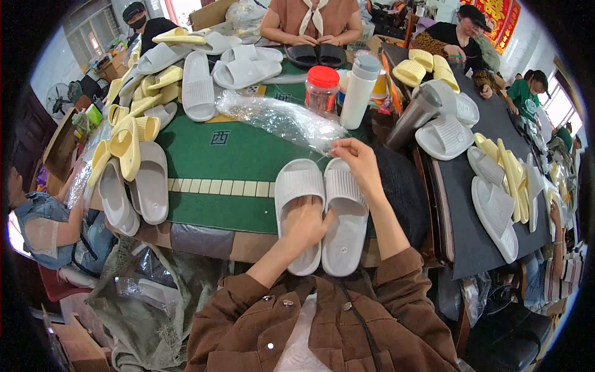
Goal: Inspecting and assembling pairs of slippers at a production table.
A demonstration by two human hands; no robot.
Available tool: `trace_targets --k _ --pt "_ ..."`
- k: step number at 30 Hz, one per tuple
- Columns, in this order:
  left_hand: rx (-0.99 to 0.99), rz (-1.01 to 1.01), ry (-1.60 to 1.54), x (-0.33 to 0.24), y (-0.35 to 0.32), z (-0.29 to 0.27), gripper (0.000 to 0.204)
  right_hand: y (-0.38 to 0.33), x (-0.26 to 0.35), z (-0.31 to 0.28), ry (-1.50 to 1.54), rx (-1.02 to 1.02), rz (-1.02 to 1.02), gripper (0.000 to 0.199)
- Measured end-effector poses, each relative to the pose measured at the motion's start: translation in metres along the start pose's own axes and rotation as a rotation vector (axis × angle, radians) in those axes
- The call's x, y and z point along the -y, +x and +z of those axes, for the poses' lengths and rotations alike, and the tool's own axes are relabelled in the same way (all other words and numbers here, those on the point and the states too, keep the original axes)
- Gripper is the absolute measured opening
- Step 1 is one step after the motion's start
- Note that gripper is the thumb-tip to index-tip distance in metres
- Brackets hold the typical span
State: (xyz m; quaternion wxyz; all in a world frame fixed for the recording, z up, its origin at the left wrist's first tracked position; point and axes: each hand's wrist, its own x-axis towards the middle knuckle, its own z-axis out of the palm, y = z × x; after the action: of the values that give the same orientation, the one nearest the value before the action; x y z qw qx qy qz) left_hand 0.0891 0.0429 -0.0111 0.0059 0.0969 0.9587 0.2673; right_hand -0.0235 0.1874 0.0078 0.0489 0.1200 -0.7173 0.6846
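A pair of pale grey slide sandals (pixel 345 232) lies side by side, toes pointing away, at the near edge of a green worktop (pixel 204 161), handy for both hands. The left hand (pixel 305 226) has its fingers tucked beneath the left sandal's strap, perhaps to steady it; the strap hides whether they grip. The right hand (pixel 359 162) pinches its fingers nearly closed on a clear plastic bag (pixel 279 121), lifting its near end.

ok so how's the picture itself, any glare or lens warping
Head view: bright glare speckles the clear plastic bag; head view: the window at right washes out; head view: fisheye leaves black corners; head view: ribbing on the gray slippers looks fairly crisp.
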Motion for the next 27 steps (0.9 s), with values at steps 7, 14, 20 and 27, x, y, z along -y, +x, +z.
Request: trace_targets --k 7,14,20,27 --pt "-0.041 0.053 0.027 0.008 0.001 0.007 0.053 0.003 0.012 0.011 -0.181 -0.007 0.050 0.016" --pt "-0.125 0.083 0.053 0.011 -0.001 0.013 0.052 0.015 0.015 0.032 -0.276 0.243 0.119 0.019" --pt "-0.102 0.063 0.072 0.005 -0.003 0.007 0.049 0.020 0.000 0.038 -0.326 0.297 0.057 0.018" --pt "-0.155 0.094 0.112 0.008 -0.002 0.011 0.049 0.021 -0.005 0.039 -0.278 0.291 0.051 0.017"
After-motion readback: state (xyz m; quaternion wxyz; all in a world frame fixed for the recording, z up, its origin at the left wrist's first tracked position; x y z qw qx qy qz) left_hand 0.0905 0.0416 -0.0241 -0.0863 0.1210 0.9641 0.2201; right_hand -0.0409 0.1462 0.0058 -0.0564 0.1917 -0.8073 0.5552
